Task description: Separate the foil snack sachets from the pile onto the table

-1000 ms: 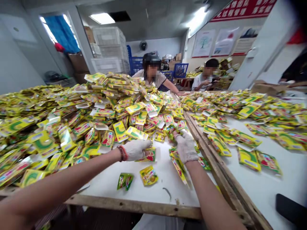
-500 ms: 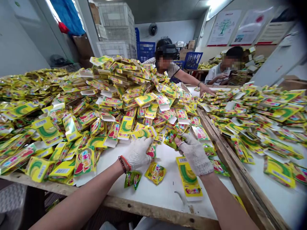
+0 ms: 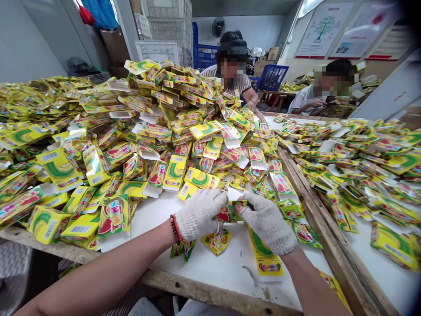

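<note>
Both my hands wear white knit gloves. My left hand (image 3: 199,213) is closed on a small red and green candy sachet (image 3: 225,213) at the near edge of the pile. My right hand (image 3: 268,221) pinches a green sachet (image 3: 239,206) right beside it, so the two hands almost touch. Under my right wrist lies a flat yellow carton (image 3: 265,259) with a green arc. Two loose sachets, one green (image 3: 182,249) and one yellow (image 3: 217,241), lie on the white table (image 3: 226,270) below my left hand.
A big heap of yellow cartons and sachets (image 3: 131,127) covers the left and far table. A wooden rail (image 3: 315,210) divides it from a second table with more packets (image 3: 362,162). Two people (image 3: 235,66) sit at the far side; crates (image 3: 161,48) stand behind.
My hands have drawn together in front of the pile, each now holding a sachet. The view has tilted down and nearer the table. The far person's arm pulled back.
</note>
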Demonstrator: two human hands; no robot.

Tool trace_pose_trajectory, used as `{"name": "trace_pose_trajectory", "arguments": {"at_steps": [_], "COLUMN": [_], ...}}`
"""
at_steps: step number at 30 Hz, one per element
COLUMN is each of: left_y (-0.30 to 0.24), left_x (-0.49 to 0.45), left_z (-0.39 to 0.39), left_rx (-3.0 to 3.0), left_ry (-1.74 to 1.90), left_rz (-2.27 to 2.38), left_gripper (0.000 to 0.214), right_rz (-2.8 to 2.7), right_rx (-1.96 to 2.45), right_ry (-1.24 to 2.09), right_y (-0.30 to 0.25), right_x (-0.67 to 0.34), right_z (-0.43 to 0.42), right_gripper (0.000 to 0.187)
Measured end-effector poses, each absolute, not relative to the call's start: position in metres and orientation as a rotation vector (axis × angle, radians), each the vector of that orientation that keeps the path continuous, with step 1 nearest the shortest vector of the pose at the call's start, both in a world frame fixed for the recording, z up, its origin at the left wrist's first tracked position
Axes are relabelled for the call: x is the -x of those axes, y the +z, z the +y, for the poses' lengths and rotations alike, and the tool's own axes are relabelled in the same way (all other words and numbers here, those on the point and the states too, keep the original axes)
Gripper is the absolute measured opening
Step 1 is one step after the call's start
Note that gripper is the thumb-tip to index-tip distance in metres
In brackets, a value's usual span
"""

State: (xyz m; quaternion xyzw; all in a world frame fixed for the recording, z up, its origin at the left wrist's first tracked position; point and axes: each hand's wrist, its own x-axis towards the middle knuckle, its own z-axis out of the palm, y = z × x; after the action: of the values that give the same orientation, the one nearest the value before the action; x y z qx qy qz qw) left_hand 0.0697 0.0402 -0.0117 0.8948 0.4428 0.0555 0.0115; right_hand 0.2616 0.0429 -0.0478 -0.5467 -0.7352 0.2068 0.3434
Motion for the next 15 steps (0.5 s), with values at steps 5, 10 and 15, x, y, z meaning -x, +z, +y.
{"name": "trace_pose_trajectory", "arguments": {"at_steps": [5, 10, 15], "left_y": [-0.016, -0.015, -0.014], "left_x": [-0.072, -0.070, -0.073], "left_z": [0.045, 0.044, 0.041], "left_rx": [-2.715, -2.815, -2.844], "left_ry": [0.319, 0.343, 0.272], "left_rz": [1.536, 1.539, 1.491], "left_gripper": [0.037, 0.047, 0.046], "right_rz": [-1.785, -1.692, -1.643], "right_rx": [1.362, 1.353, 1.346], "right_ry": [0.633, 0.597, 1.107], "right_y": [-0.055, -0.055, -0.042], "right_x": [-0.254, -0.252, -0.247], "right_z": [0.043, 0.041, 0.034], "right_gripper": [0.030, 0.024, 0.022]}}
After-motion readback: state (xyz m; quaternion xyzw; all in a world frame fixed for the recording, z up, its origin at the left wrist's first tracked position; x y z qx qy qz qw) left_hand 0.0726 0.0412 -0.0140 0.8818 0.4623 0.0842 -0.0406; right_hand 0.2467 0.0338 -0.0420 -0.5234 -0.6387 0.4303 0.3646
